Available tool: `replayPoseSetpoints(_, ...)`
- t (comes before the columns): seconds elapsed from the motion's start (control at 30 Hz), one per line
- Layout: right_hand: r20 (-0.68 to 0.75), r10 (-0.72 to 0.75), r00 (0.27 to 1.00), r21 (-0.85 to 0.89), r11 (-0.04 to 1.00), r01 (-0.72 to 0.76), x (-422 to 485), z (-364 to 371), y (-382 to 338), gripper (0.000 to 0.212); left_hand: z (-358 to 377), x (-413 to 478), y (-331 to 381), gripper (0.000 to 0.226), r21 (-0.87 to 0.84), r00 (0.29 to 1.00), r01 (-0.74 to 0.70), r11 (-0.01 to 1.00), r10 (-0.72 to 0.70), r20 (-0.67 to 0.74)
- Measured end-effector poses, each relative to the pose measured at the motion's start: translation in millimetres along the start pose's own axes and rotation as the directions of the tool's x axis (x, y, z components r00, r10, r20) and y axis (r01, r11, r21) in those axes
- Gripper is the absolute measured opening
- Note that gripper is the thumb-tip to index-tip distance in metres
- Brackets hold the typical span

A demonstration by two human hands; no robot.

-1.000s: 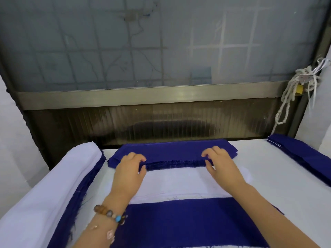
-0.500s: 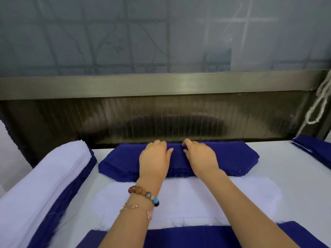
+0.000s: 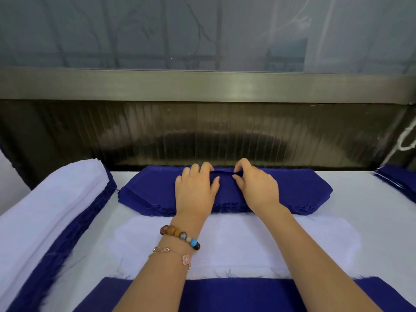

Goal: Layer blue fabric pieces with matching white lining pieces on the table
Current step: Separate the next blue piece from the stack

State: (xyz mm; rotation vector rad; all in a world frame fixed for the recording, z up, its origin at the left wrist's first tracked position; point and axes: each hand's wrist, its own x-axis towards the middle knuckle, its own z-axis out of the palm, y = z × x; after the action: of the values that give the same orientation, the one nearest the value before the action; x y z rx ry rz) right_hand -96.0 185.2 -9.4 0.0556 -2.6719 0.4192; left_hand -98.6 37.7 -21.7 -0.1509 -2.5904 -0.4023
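Left hand [image 3: 195,190], right hand [image 3: 256,188] moved farther across blue stack [image 3: 304,188] on white table [image 3: 364,199].

You'll find nothing to read anywhere in this view: no lettering, number, label or brand shows. The blue fabric stack [image 3: 304,190] at the far middle, the white lining piece [image 3: 247,242] nearer you and the white pile [image 3: 45,210] at the left are all plain cloth. The marks behind the frosted pane [image 3: 135,30] are too blurred to tell as writing.
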Motion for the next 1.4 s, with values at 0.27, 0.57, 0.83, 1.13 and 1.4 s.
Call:
replayPoseSetpoints(0.27, -0.18, -0.005, 0.984, 0.104, 0.994, 0.024, -9, 1, -3, 0.009, -12, 1, 2, 0.013, 0.109, 0.996, -0.031, 0.994, 0.041, -0.085)
replayPoseSetpoints(0.57, -0.257, 0.009, 0.966, 0.087, 0.996, 0.014, -9, 3, 3, 0.012, -21, 0, 1, 0.02, 0.09, 0.996, 0.03, 0.996, -0.022, -0.091)
replayPoseSetpoints(0.83, -0.349, 0.077, 0.934, 0.128, 0.991, -0.034, -11, 0, 4, 0.012, -23, 2, 1, 0.02, 0.108, 0.999, -0.002, 0.994, 0.006, -0.033)
replayPoseSetpoints(1.13, -0.028, 0.073, 0.997, 0.032, 0.997, -0.072, 7, -26, 30, 0.021, -43, 10, -40, 0.012, -0.006, 0.983, 0.183, 0.983, -0.183, -0.028)
replayPoseSetpoints(1.4, 0.018, 0.534, 0.845, 0.07, 0.843, -0.534, 5, -62, 112, 0.028, -62, 15, -95, 0.025, -0.333, 0.901, 0.431, 0.839, -0.419, 0.112)
